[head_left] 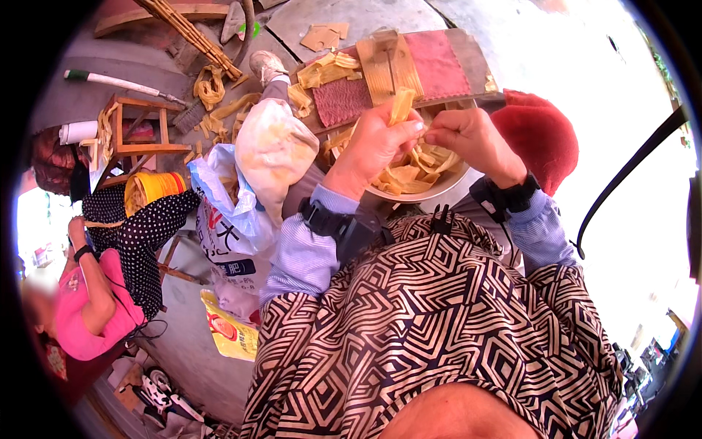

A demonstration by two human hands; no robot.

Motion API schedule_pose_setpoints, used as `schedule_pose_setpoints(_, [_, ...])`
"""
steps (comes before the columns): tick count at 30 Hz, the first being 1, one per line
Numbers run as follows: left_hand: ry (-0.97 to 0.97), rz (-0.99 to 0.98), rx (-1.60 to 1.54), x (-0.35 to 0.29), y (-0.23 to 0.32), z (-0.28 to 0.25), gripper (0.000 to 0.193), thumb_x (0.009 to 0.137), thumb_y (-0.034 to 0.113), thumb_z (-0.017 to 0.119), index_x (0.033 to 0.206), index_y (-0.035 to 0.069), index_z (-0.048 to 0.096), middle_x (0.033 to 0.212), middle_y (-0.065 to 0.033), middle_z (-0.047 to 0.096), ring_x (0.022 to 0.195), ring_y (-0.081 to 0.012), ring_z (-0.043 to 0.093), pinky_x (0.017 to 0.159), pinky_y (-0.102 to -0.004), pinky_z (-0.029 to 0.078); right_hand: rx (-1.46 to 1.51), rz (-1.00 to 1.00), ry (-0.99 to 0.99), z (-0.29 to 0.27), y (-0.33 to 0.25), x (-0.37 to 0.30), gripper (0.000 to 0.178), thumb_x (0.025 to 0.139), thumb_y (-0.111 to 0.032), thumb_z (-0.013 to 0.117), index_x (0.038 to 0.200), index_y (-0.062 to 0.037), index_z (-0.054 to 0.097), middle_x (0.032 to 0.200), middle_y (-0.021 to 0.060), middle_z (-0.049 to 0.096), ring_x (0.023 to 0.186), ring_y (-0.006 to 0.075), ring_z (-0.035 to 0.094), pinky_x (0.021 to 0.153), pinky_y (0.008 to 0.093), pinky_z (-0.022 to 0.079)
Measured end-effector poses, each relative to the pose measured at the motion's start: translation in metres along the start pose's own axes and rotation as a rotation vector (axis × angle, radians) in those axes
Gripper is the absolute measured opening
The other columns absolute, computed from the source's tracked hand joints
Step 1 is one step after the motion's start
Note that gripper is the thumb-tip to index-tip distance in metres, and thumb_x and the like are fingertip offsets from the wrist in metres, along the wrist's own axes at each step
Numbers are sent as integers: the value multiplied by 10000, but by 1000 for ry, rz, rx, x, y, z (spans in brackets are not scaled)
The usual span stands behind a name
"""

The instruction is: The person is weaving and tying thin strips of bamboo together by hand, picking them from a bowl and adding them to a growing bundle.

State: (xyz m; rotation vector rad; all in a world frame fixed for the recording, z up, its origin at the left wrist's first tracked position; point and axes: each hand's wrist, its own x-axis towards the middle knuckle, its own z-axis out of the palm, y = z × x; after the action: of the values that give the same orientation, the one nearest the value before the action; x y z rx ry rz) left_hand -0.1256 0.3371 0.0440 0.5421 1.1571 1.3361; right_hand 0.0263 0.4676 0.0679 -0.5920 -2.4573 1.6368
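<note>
In front of me, my left hand (371, 149) is closed around a flat, pale yellow fibrous strip (401, 104) that sticks up past the thumb. Close beside it, my right hand (477, 140) has its fingers pinched together; whatever they grip is too small to make out. Both hands are above a round metal basin (433, 196), which holds several more yellow strips (411, 175). Behind the basin lies a wooden plank (468, 62) with red cloth (435, 64) and a ridged wooden block (386, 67) on it. Loose strips (329, 71) lie at the plank's left end.
A white cloth (274, 150) covers my left knee, beside plastic bags (232, 197). Another person in pink (99, 304) sits at the left with a yellow container (153, 192), near a wooden stool (152, 148). Long canes (186, 33) and a brush (191, 115) lie beyond. A red round cushion-like thing (537, 139) is at the right.
</note>
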Motion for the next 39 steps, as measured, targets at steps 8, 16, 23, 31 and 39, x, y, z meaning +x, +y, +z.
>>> schedule_pose_setpoints(8, [121, -61, 188, -14, -23, -21, 223, 934, 169, 560, 1118, 46, 579, 792, -8, 604, 537, -32, 428, 480, -188, 353, -332, -125, 157, 9, 31, -7, 260, 801, -101, 675, 1047, -40, 619, 817, 114, 622, 672, 274, 569, 648, 348, 491])
schedule_pose_setpoints(16, [-122, -309, 153, -14, -51, 13, 169, 952, 142, 518, 924, -1, 604, 626, -50, 581, 523, -121, 543, 477, -271, 430, -631, -389, 148, 42, 9, -16, 181, 787, -220, 676, 924, -116, 620, 924, 67, 650, 876, 274, 617, 713, 387, 488])
schedule_pose_setpoints(23, [-220, -78, 430, -47, 27, 24, 164, 920, 120, 585, 866, -22, 647, 714, -13, 601, 665, -66, 548, 609, -242, 459, -212, -42, 73, 24, 12, -52, 190, 860, -184, 650, 747, -37, 609, 651, 167, 588, 599, 295, 616, 523, 369, 464])
schedule_pose_setpoints(31, [23, 153, -36, -12, -17, 36, 232, 985, 219, 454, 1032, 54, 609, 695, 39, 512, 529, -28, 417, 448, -171, 304, 520, 205, 189, 21, -34, -23, 150, 923, -114, 593, 959, -17, 701, 726, -8, 644, 657, 50, 576, 577, 229, 480])
schedule_pose_setpoints(39, [-25, -46, -284, -12, -22, 41, 151, 942, 124, 492, 1084, 77, 509, 730, 29, 470, 570, -44, 412, 497, -180, 340, -330, -68, 546, 42, 10, -11, 235, 807, -115, 643, 1029, -170, 697, 664, 116, 621, 597, 298, 633, 522, 337, 496])
